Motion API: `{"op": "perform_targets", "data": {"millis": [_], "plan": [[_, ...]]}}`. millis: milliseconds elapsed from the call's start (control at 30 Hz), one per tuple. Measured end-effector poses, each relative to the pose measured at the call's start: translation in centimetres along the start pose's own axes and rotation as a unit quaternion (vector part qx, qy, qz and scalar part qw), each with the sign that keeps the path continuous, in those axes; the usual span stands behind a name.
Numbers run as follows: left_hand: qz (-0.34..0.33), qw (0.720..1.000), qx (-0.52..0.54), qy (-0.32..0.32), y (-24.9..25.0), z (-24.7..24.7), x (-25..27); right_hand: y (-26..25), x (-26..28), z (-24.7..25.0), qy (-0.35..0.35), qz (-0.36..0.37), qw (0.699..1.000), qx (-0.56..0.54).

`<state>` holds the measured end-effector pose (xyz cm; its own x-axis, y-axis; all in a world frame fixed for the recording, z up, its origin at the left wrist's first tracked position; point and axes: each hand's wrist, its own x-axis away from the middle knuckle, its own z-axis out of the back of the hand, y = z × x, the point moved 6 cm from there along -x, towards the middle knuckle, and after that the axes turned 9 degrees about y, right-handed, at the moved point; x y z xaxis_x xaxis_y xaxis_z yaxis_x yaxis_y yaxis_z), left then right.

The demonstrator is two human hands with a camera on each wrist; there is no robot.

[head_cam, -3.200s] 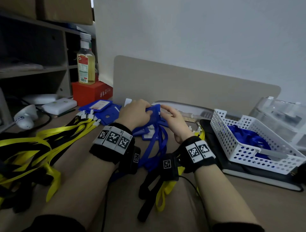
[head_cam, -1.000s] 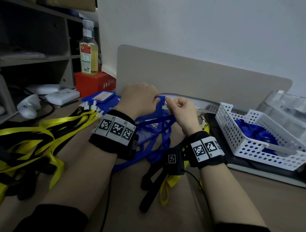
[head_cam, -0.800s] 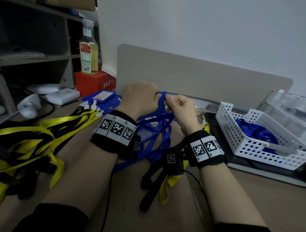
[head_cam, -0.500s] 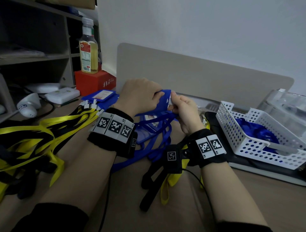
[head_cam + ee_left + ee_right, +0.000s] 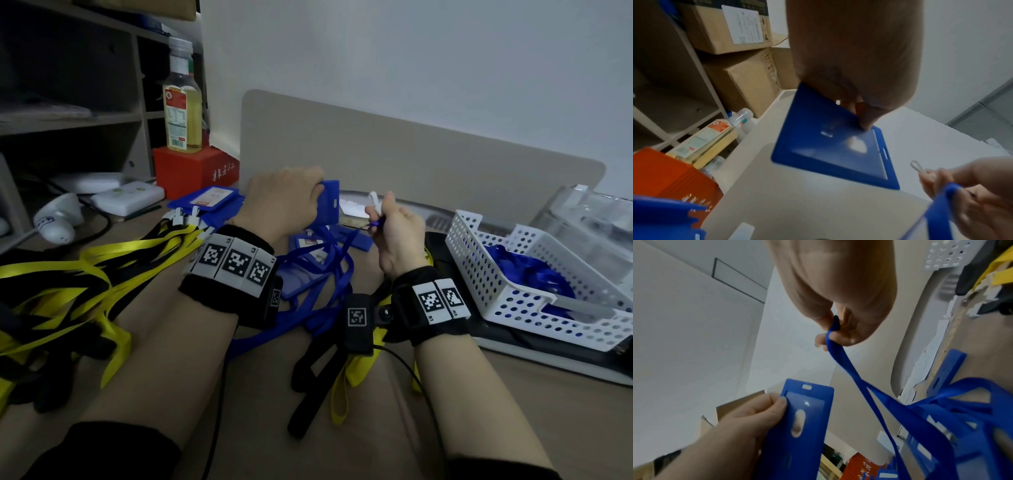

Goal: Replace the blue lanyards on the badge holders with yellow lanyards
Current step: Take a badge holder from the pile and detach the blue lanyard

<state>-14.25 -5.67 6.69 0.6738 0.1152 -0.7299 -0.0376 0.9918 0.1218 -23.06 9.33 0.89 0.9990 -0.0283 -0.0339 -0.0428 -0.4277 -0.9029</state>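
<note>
Badge holder (image 5: 329,201): in the head view mostly hidden behind the left hand (image 5: 284,202); only one end shows.
Left hand fingers (image 5: 865,120): mostly covered by the palm in the left wrist view.
Blue lanyard (image 5: 851,368): its upper end vanishes inside the right hand (image 5: 397,233); the clip there is too small to make out.
Yellow lanyards (image 5: 68,274): cut off by the left edge of the head view.
White basket (image 5: 534,284): its far right corner is cut off by the edge.
Bottle (image 5: 181,102) label: too small to read.
</note>
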Motion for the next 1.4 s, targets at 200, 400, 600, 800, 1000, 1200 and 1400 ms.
{"op": "perform_targets", "data": {"millis": [200,400,600,800,1000,1200,1400], "plan": [[0.168,0.967,0.188,-0.038,-0.6,-0.7,0.3,-0.7,-0.1,0.0,0.001,-0.027,0.989,-0.143],[0.242,0.858,0.405,-0.204,2.1,-4.1,1.6,-0.9,0.1,-0.9,-0.023,-0.084,0.970,-0.225],[0.296,0.762,0.493,-0.297,3.0,-5.3,3.1,-1.1,-0.5,-0.5,-0.016,-0.060,0.958,-0.279],[0.360,0.766,0.472,-0.245,-0.4,-4.3,2.5,-1.2,-2.4,2.1,0.093,0.038,0.958,-0.270],[0.360,0.758,0.505,-0.202,-1.3,-3.1,1.8,-0.6,-3.1,2.8,0.141,0.079,0.977,-0.137],[0.313,0.712,0.594,-0.206,0.2,-2.7,1.6,1.5,-0.9,-0.4,-0.026,0.005,0.998,0.060],[0.314,0.681,0.636,-0.181,0.3,-2.0,1.5,3.3,2.1,-3.7,-0.245,-0.118,0.958,0.089]]}}
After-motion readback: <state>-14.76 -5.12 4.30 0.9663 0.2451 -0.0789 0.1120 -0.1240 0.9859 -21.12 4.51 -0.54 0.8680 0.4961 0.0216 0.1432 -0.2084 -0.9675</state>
